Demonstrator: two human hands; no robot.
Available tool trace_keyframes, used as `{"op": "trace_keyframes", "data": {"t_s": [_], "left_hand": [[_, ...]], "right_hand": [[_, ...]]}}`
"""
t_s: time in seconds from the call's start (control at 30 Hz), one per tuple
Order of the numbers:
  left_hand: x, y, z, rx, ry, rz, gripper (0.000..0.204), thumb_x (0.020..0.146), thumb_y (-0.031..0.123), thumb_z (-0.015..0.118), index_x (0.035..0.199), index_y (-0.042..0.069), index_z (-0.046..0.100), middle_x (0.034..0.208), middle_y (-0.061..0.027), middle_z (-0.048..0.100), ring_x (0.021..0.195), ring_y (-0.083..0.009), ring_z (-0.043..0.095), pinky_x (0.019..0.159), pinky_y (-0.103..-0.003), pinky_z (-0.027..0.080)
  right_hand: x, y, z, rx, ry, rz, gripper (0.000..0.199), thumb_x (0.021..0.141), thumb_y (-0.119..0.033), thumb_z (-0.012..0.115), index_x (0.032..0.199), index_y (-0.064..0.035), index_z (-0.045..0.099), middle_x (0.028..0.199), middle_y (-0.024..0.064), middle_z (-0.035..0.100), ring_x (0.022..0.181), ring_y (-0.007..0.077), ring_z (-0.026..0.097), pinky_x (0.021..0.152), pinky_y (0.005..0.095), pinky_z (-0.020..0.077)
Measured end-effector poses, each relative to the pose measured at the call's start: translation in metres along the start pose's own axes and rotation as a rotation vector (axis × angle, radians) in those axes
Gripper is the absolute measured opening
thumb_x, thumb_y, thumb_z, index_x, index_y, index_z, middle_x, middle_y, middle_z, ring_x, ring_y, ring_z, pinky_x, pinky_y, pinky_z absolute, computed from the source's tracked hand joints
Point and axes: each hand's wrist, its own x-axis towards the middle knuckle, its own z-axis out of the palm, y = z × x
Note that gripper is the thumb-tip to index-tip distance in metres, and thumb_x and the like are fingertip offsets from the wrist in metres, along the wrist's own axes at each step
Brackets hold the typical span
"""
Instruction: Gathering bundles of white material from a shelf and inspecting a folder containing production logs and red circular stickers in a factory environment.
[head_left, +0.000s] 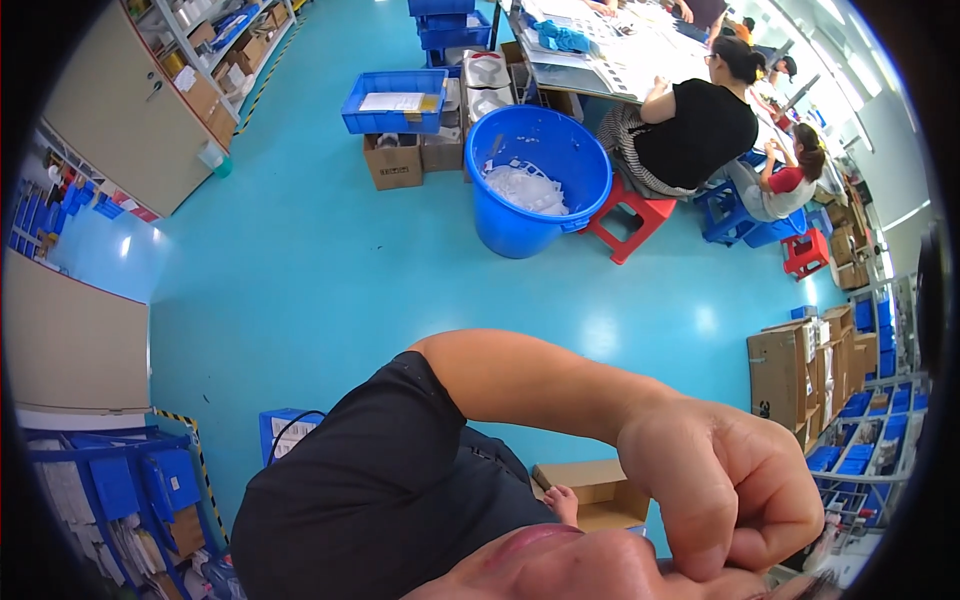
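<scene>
My left hand (722,482) is raised close to the camera at the lower right, at the end of a bent bare forearm (545,385) coming out of a black short sleeve (345,470). Its fingers are curled in and pressed together, the tips at the lower edge. Whatever they may hold is hidden. Much farther down, partly covered, a small hand (563,502) that appears to be my right shows only some fingers. It appears beside an open cardboard box (590,478); whether it touches the box I cannot tell.
A big blue bin (530,235) with whitish scraps stands ahead, near blue crates (392,120) on cartons. A person in black (695,135) sits at a long worktable (600,75). Red stools (630,225), stacked cartons (780,375) and shelving (865,430) lie rightward; a blue rack (110,485) stands left.
</scene>
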Motion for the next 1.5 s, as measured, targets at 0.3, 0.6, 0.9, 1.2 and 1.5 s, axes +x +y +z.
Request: {"op": "trace_keyframes", "data": {"t_s": [0.3, 0.6, 0.9, 1.2, 1.5], "left_hand": [[-0.016, 0.011, 0.005, 0.097, 0.022, -0.006, 0.017, 0.064, 0.007, 0.063, 0.061, 0.006, 0.046, 0.056, 0.0013, 0.045, 0.048, -0.0071, 0.039, 0.043, -0.024, 0.028], [-0.022, 0.021, 0.006, 0.074, 0.025, 0.020, 0.018, 0.065, 0.009, 0.065, 0.061, 0.005, 0.048, 0.055, 0.0009, 0.045, 0.047, -0.0079, 0.039, 0.042, -0.024, 0.028], [-0.035, 0.019, -0.019, 0.137, 0.053, 0.036, 0.017, 0.068, 0.011, 0.064, 0.064, 0.003, 0.050, 0.056, -0.0015, 0.048, 0.047, -0.0085, 0.043, 0.041, -0.024, 0.030], [-0.205, 0.024, -0.048, 0.253, 0.882, -0.314, 0.023, 0.087, 0.019, 0.047, 0.093, 0.001, 0.058, 0.069, -0.0028, 0.048, 0.060, -0.0108, 0.046, 0.054, -0.026, 0.039], [-0.537, -0.033, 0.022, 0.795, 1.969, -0.926, 0.023, 0.085, 0.024, 0.053, 0.091, 0.005, 0.065, 0.067, -0.0043, 0.061, 0.058, -0.0136, 0.056, 0.054, -0.029, 0.044]], "right_hand": [[0.006, -0.007, 0.016, -0.002, -0.008, -0.015, 0.029, 0.084, -0.010, 0.059, 0.110, 0.0030, 0.052, 0.083, 0.0098, 0.062, 0.063, 0.0129, 0.059, 0.055, 0.0248, 0.0487], [0.009, 0.001, 0.020, 0.029, 0.017, -0.024, 0.030, 0.084, -0.009, 0.059, 0.110, 0.0031, 0.053, 0.084, 0.0102, 0.063, 0.063, 0.0130, 0.059, 0.055, 0.0250, 0.0494], [0.011, 0.001, 0.022, 0.061, 0.049, -0.036, 0.030, 0.083, -0.009, 0.059, 0.110, 0.0033, 0.053, 0.084, 0.0106, 0.063, 0.063, 0.0131, 0.060, 0.056, 0.0251, 0.0501], [-0.017, -0.082, 0.087, -0.037, 0.045, -0.041, 0.034, 0.082, -0.008, 0.059, 0.112, 0.0025, 0.050, 0.078, 0.0078, 0.060, 0.059, 0.0122, 0.056, 0.049, 0.0229, 0.0438], [0.021, -0.132, 0.125, -0.072, 0.037, -0.013, 0.033, 0.084, -0.011, 0.058, 0.113, 0.0019, 0.050, 0.084, 0.0104, 0.062, 0.065, 0.0138, 0.058, 0.053, 0.0242, 0.0463]]}}
